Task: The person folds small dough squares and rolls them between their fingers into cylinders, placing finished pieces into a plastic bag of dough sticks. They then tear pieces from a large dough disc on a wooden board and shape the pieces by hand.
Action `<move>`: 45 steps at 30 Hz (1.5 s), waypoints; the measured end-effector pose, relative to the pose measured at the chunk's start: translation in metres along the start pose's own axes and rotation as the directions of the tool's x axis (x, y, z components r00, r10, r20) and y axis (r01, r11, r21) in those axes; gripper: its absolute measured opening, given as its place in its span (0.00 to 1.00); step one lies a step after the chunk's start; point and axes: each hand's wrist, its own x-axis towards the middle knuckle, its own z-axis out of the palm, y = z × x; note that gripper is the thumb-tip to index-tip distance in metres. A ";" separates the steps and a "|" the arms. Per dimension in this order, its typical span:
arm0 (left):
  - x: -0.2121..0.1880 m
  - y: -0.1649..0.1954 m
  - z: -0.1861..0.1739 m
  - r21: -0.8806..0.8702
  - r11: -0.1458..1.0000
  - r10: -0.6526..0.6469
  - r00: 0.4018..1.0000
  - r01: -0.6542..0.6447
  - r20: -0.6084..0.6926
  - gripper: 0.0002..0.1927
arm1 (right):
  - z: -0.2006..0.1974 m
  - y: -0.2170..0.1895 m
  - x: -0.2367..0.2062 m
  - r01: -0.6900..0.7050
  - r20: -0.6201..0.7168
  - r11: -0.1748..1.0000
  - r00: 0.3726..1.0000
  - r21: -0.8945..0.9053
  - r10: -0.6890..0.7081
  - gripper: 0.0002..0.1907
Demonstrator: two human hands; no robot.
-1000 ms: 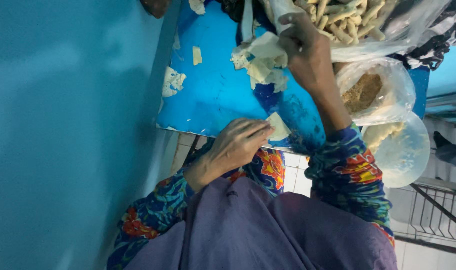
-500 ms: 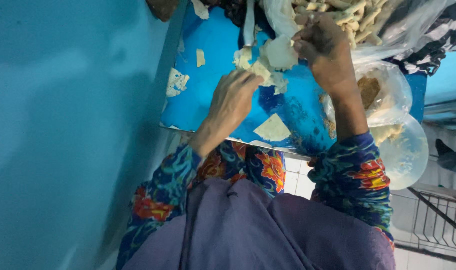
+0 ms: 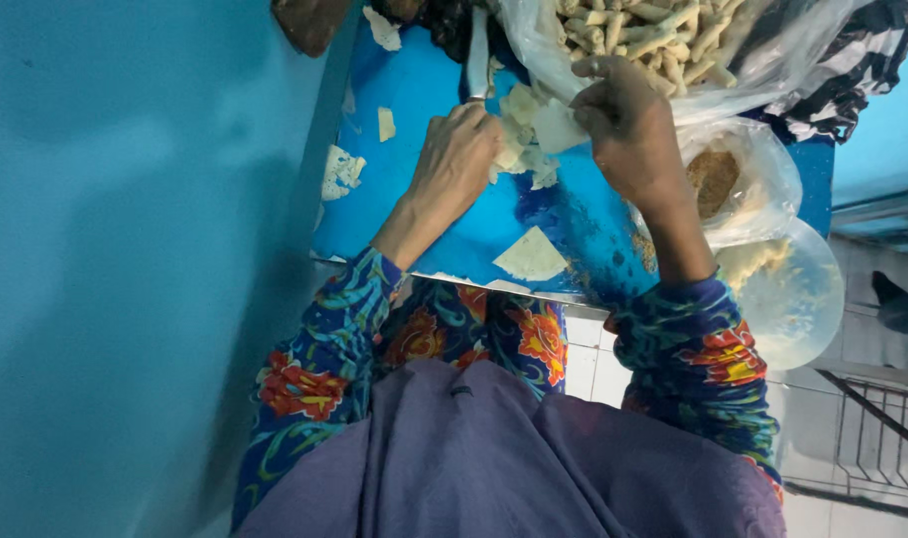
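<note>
pale dough scraps (image 3: 522, 139) heaped on the blue table (image 3: 424, 209), near its far edge. left hand (image 3: 456, 151) curled over the heap's near side, closed around a knife handle, the knife (image 3: 477, 55) blade pointing away past the scraps. right hand (image 3: 625, 118) just beside, pinching one pale dough piece (image 3: 557, 128) between fingertips. clear bag of pale stick-shaped snacks (image 3: 653, 35) right behind the right hand, touching it. triangular flat piece (image 3: 532, 257) lying alone nearer the body. two clear bags with brown crumbs (image 3: 748, 189) off to the right. floral sleeves on both forearms.
</note>
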 end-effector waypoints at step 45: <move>-0.022 -0.029 -0.047 -0.320 0.851 -0.363 0.906 0.417 0.217 0.16 | 0.090 0.004 0.026 0.367 0.158 0.824 0.930 -0.433 -0.331 0.26</move>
